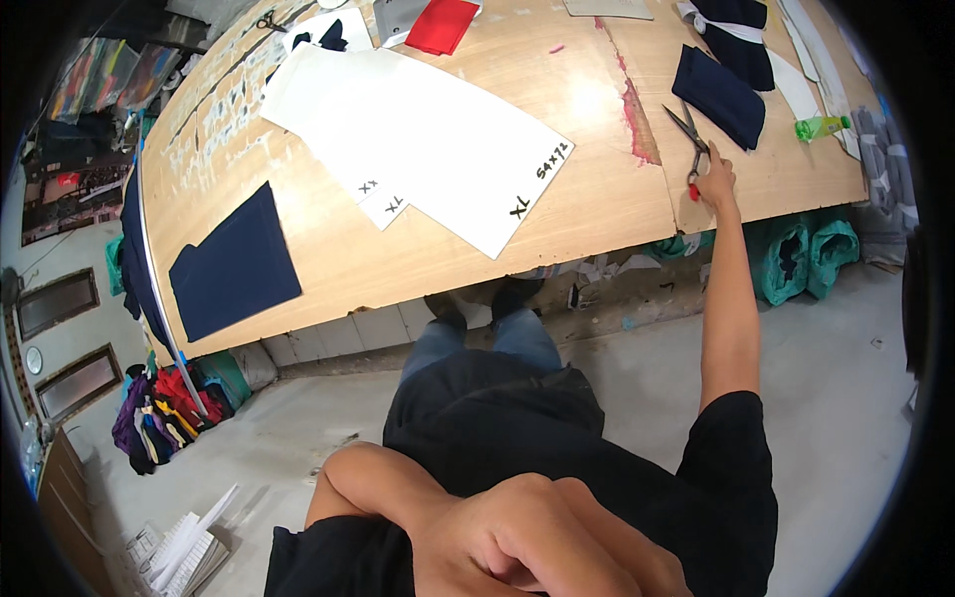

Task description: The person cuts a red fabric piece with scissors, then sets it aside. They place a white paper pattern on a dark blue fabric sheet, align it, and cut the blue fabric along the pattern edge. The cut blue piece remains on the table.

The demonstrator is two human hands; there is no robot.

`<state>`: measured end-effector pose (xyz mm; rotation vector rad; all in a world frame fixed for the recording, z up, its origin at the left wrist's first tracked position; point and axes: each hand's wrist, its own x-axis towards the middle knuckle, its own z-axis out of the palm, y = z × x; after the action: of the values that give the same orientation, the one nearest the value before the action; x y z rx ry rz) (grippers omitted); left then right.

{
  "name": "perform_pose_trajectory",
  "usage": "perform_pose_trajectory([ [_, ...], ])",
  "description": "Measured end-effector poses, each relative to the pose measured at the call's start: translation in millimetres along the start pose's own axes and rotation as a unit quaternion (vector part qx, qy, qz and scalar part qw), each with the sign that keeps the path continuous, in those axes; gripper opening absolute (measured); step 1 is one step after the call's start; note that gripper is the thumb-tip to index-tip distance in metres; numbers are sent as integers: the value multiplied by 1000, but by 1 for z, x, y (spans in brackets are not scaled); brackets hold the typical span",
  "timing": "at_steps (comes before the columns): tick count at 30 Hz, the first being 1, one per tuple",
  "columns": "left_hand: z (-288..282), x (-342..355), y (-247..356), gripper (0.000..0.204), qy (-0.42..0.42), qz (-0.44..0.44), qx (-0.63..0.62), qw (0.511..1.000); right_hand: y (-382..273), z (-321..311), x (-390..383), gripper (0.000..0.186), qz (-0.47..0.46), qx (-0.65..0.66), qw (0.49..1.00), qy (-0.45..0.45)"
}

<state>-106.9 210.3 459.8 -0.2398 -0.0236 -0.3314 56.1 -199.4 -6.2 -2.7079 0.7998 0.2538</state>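
My right hand [716, 182] reaches out over the far right of the table, its fingers closed around the handles of a pair of scissors [686, 125]. The dark blades point away from me and to the left, slightly parted, and a red handle loop shows under the hand. Just beyond them is a folded navy cloth [718, 97]. Close to the camera at the lower edge, my left hand [542, 532] is bent inward with its fingers curled; whatever they might hold is hidden. A large white paper pattern [418, 124] with black handwriting lies mid-table.
A navy fabric piece [239, 264] lies on the left of the wooden table [348, 274]. Farther back are a red cloth [441, 26] and another pair of scissors [270, 22]. A green bottle [822, 127] lies at the right. Green sacks [786, 261] stand beneath the table edge.
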Motion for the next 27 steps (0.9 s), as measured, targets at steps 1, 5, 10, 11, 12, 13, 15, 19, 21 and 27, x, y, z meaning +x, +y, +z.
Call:
perform_pose_trajectory([
  [1,11,-1,-2,44,35,15,-7,999,-6,-8,-7,100,17,12,1000,-23],
  [5,-1,-9,-21,38,-32,114,9,993,-17,-22,-19,95,51,-71,995,-54],
  [10,-3,7,20,32,-103,-74,87,988,-23,-49,-47,36,98,241,955,-144],
  [11,-2,-1,22,32,-88,-92,89,988,-12,-45,-43,34,120,310,927,-176],
  [12,-2,-5,26,32,-87,-113,91,986,-3,-39,-36,31,141,378,892,-205],
  [13,-2,-9,31,33,-85,-134,95,983,-1,-38,-39,29,160,445,849,-234],
  [15,-5,-12,39,36,-108,-170,95,975,8,-35,-53,26,117,564,785,-229],
  [19,-15,-17,35,38,-151,-139,89,975,-6,-47,-87,39,40,668,727,-152],
  [21,-22,-20,27,38,-167,-103,84,977,-5,-53,-103,46,6,681,727,-83],
  [27,-14,-27,37,37,-128,-152,51,979,-42,-81,-147,59,-34,671,738,62],
])
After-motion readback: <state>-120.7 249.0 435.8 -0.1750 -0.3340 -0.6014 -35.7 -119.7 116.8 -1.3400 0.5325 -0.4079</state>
